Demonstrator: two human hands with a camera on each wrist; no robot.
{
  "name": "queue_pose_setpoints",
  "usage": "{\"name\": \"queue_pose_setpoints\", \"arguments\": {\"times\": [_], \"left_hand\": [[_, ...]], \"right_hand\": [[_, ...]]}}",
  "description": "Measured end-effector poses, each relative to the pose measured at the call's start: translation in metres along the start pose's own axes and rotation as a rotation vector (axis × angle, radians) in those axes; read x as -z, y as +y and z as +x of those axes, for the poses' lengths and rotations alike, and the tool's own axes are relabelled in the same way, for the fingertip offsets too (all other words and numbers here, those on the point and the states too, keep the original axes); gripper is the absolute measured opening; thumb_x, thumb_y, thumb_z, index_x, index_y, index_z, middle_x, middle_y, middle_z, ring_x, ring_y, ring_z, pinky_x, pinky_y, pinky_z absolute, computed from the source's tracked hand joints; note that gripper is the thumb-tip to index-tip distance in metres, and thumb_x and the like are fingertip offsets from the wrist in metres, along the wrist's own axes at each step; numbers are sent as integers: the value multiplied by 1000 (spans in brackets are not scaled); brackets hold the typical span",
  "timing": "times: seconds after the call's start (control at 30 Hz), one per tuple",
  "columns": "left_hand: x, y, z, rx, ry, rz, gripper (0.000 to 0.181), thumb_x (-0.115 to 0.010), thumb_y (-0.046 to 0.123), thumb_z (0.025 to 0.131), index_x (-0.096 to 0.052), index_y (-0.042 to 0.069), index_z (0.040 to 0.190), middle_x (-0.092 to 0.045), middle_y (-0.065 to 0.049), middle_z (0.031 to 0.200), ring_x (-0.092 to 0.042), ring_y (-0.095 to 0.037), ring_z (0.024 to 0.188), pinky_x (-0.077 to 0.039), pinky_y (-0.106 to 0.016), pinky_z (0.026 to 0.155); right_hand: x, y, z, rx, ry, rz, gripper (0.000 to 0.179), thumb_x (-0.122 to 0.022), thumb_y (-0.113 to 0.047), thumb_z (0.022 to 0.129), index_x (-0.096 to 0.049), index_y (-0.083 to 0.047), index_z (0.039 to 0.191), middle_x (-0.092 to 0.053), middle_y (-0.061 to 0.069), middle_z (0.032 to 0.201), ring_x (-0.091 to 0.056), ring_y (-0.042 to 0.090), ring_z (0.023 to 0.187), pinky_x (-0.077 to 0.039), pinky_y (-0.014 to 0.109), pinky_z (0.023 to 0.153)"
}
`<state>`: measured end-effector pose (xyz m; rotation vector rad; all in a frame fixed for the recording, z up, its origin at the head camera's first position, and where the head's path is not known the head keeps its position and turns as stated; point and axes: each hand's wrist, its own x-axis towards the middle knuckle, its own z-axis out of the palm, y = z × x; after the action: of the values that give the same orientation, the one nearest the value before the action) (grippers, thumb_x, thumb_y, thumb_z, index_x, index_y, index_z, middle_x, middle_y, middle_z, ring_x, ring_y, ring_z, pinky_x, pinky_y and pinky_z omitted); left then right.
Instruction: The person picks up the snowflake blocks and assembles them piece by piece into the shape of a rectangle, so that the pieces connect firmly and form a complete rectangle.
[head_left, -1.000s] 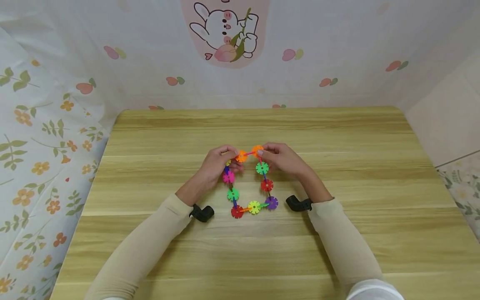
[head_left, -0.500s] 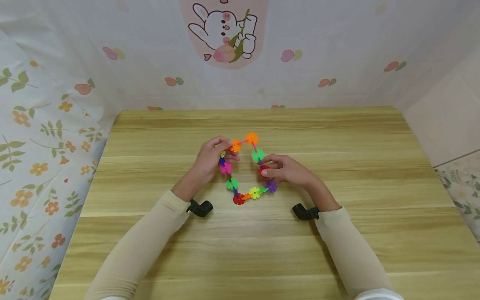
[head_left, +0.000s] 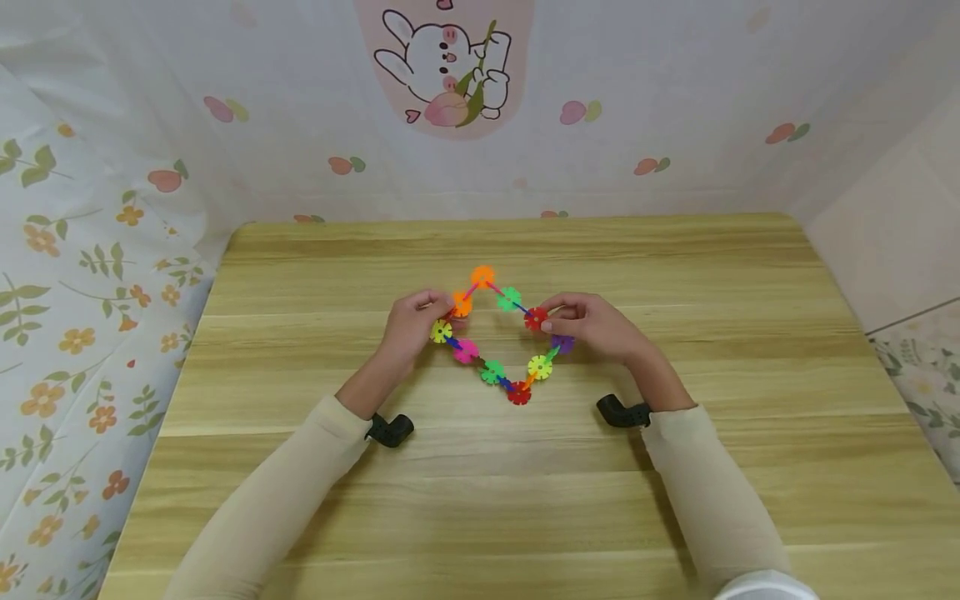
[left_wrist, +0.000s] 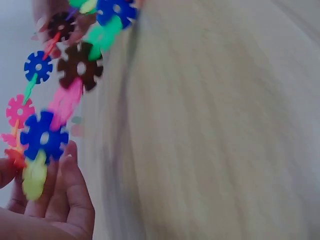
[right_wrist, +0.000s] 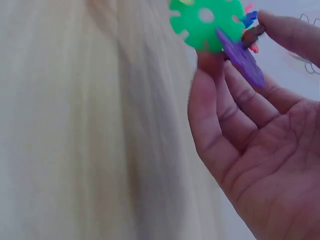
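Several colourful notched plastic discs, snowflake building pieces, are slotted together in a closed loop between the hands in the head view. My left hand pinches the loop at its left corner, by the orange disc and just above a yellow disc. On the opposite side, my right hand pinches the red disc, with a purple disc right under the fingers. In the left wrist view, blue discs and a brown disc stretch away from the fingers. A green disc tops the right wrist view.
A wood-grain table lies beneath the hands. Behind it hangs a pale curtain with a rabbit print, and a floral cloth covers the left side. Black wrist mounts sit on both wrists.
My right hand has let go of the orange disc at the top, slid along to the red one and moved right. The loop has turned from a squarish shape into a diamond.
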<state>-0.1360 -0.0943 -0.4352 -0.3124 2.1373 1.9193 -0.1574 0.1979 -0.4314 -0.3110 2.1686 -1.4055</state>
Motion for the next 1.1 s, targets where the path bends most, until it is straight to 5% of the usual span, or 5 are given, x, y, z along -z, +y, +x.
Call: {"name": "queue_pose_setpoints", "arguments": {"times": [0.2, 0.37, 0.57, 1.1], "left_hand": [[5, -2, -8, -9, -99, 91, 17, -59, 18, 98, -67, 2, 99, -69, -10, 97, -60, -17, 84, -52, -27, 74], [7, -2, -12, 23, -176, 177, 17, -58, 15, 97, -68, 1, 97, -68, -10, 93, -61, -18, 79, -54, -28, 70], [8, -5, -14, 77, -192, 301, 16, -59, 16, 96, -66, 1, 93, -65, -8, 81, -60, -17, 67, -52, -25, 61], [10, -5, -10, 102, -238, 404, 19, -56, 17, 98, -65, 1, 96, -60, -7, 64, -61, -16, 54, -56, -28, 57]], "right_hand": [[10, -6, 6, -3, 76, 2, 36, -65, -27, 94, -59, -8, 125, -68, 18, 109, -65, 29, 91, -52, 34, 79], [12, -9, 13, 0, 100, 17, 41, -64, -24, 95, -55, -4, 130, -63, 14, 122, -60, 29, 109, -48, 39, 96], [10, -8, 23, 2, 106, -9, 46, -66, -28, 94, -54, -5, 132, -59, 10, 131, -53, 25, 125, -41, 47, 107], [10, -4, 30, -23, 41, -55, 50, -61, -30, 96, -49, -6, 138, -49, 11, 142, -43, 29, 134, -38, 49, 110]]}}
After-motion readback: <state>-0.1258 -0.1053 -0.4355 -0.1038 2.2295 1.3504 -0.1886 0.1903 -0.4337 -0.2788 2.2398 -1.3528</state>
